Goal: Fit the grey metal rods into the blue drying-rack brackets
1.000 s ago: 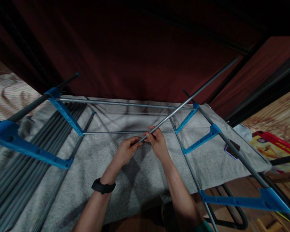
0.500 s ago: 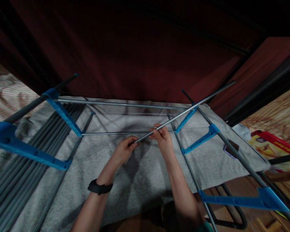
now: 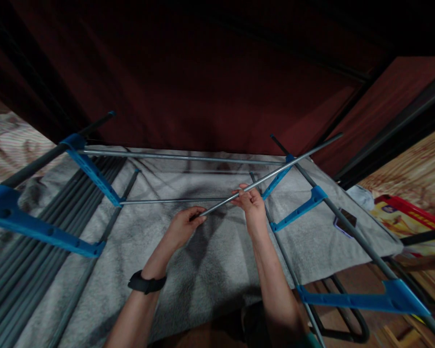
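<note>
A long thin grey metal rod (image 3: 286,165) slants from the middle up to the right. My left hand (image 3: 183,226) pinches its near end. My right hand (image 3: 252,202) is closed round it a little farther along. The rod hangs above a partly built rack: grey rods (image 3: 174,156) joined by blue plastic brackets (image 3: 92,169). A second cross rod (image 3: 166,200) runs just behind my hands. More blue brackets (image 3: 300,208) sit on the right side rail. I wear a black watch (image 3: 145,282) on the left wrist.
A grey towel (image 3: 210,270) covers the surface under the rack. Several loose dark grey rods (image 3: 29,251) lie at the left. A small dark phone-like object (image 3: 345,221) rests at the towel's right. A red and yellow box (image 3: 406,215) lies on the wooden floor, right.
The rod's far end has dropped lower and its slant is flatter. My right hand slid a little to the right along it; my left hand stayed near the end.
</note>
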A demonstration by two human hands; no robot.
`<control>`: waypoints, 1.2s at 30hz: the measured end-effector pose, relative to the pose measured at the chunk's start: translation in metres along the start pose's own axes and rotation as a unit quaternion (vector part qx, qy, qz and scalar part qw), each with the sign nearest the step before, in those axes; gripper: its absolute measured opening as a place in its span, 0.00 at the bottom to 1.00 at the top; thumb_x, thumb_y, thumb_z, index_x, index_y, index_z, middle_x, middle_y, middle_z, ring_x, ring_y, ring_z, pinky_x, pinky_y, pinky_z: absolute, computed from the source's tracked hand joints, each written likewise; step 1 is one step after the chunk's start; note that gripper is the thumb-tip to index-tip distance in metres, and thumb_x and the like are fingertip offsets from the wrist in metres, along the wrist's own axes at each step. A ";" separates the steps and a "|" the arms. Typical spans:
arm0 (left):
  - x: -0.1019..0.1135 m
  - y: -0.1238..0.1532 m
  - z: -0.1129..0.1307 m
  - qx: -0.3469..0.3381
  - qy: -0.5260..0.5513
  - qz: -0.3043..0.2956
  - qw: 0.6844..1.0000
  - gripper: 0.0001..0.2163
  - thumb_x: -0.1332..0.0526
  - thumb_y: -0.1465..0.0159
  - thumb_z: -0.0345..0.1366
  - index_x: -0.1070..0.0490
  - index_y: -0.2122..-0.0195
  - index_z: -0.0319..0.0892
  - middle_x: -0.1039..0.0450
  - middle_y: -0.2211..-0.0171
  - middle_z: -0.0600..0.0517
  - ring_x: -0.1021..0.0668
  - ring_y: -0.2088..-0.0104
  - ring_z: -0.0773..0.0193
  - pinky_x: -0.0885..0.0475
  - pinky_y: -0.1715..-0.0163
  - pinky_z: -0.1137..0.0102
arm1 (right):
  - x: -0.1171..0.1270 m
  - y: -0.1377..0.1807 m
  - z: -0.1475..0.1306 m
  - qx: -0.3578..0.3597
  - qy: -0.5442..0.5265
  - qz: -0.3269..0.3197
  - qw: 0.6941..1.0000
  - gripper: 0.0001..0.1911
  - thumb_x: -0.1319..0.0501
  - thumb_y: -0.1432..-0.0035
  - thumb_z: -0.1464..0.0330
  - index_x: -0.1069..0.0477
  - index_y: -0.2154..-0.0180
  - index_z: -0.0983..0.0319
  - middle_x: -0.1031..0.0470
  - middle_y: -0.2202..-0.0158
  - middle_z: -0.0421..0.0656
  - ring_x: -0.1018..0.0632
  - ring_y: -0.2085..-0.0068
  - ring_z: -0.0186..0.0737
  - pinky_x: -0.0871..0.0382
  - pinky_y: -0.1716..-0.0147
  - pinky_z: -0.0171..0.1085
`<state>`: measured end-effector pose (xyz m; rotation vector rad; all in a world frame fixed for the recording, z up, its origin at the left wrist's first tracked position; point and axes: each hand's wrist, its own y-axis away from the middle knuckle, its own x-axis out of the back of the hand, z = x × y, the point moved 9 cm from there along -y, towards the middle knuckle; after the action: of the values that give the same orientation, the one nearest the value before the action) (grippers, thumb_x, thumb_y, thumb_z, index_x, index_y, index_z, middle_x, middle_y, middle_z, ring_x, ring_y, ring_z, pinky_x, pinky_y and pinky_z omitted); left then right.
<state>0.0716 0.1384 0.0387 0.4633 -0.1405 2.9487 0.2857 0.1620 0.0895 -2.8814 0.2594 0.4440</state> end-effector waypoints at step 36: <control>-0.008 0.003 0.052 -0.033 0.071 0.030 0.996 0.09 0.34 0.45 0.41 0.21 0.65 0.43 0.22 0.69 0.52 0.23 0.67 0.61 0.29 0.64 0.67 | -0.062 0.038 0.000 -0.004 0.111 -0.236 0.965 0.18 0.38 0.39 0.58 0.28 0.48 0.56 0.22 0.54 0.42 0.23 0.53 0.41 0.29 0.50 0.41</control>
<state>0.0945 0.1282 0.0850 0.2437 -0.2370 3.0112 0.2197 0.1345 0.1022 -2.8628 -0.3911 0.0355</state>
